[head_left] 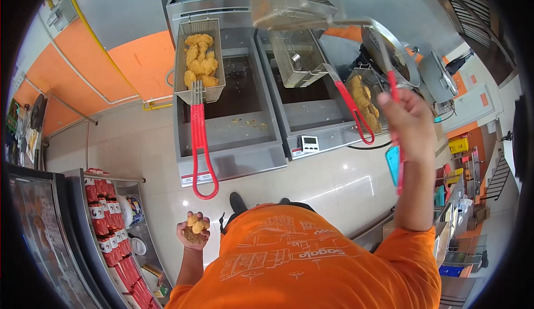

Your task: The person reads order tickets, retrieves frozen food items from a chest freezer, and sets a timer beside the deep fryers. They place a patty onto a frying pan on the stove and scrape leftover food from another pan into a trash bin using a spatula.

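My left hand (pixel 188 241), low beside my body, is closed around small golden breaded pieces of fried chicken (pixel 196 224). My right hand (pixel 410 121) is raised and grips the red handle of a wire fryer basket (pixel 295 3), held up at the top of the view and smeared by motion. A second fryer basket (pixel 222 81) with golden fried chicken (pixel 201 58) hangs over the left fryer vat, its red handle toward me. Over the right vat sits another fryer basket (pixel 303 78) with a shiny metal piece inside.
The two steel fryers (pixel 231 161) stand side by side, crumbs on the left one's ledge. A small timer (pixel 310 144) sits on the right front edge. Farther right are a basket of fried pieces (pixel 364 100) and a pot (pixel 436 75). Red packages (pixel 111 220) fill a rack at left.
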{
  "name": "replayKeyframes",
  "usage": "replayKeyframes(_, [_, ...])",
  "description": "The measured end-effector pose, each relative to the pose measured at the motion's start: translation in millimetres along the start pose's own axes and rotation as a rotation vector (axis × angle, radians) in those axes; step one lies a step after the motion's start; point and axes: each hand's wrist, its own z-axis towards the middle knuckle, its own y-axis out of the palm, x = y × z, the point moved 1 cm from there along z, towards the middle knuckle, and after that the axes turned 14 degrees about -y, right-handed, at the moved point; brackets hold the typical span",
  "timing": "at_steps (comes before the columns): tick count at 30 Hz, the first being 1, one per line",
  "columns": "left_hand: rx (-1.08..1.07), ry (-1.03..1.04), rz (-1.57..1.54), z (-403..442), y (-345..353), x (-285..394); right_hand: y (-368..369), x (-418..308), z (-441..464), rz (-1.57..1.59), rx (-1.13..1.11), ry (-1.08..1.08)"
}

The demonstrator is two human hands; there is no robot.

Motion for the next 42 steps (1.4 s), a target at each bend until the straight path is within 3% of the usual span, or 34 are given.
replayKeyframes(5, [-0.016, 0.023, -0.027, -11.8, -2.2, 13.6, 73.3, 20.6, -32.1, 0.143, -0.168, 0.043])
replayKeyframes(10, [-0.058, 0.134, -0.029, -30.3, 24.6, 22.0, 132.5, 69.8, -48.4, 0.066, -0.202, -0.005])
replayKeyframes(14, [-0.183, 0.317, 0.066, -41.7, 90.9, 51.8, 167.2, 102.8, -56.2, 0.008, -0.229, 0.008])
replayKeyframes(18, [-0.261, 0.367, 0.329, -36.4, 196.2, 99.3, 196.3, 141.5, -54.8, -0.06, -0.297, 0.0])
replayKeyframes(20, [-0.266, 0.277, 0.483, -15.9, 255.0, 118.3, 222.8, 189.9, -52.4, -0.081, -0.299, -0.032])
replayKeyframes(22, [-0.221, 0.186, 0.547, 14.8, 315.2, 121.2, 221.9, 162.3, -49.5, -0.024, -0.399, 0.193])
replayKeyframes(29, [0.165, -0.138, 0.888, 198.7, 461.0, 80.8, 281.4, 229.7, -44.7, -0.002, -0.465, 0.041])
replayKeyframes(34, [0.491, -0.066, 0.88, 329.5, 444.3, 42.0, 283.0, 242.4, -30.4, 0.016, -0.52, 0.053])
replayKeyframes(37, [0.663, -0.025, 0.779, 391.2, 378.5, 19.8, 292.1, 258.6, -37.5, 0.244, -0.578, 0.184])
replayKeyframes(39, [0.837, 0.001, 0.654, 425.2, 325.6, 16.5, 278.3, 251.3, -54.8, 0.102, -0.586, -0.024])
replayKeyframes(42, [1.048, 0.086, 0.565, 456.0, 265.9, 29.6, 266.0, 253.5, -67.0, 0.307, -0.703, 0.076])
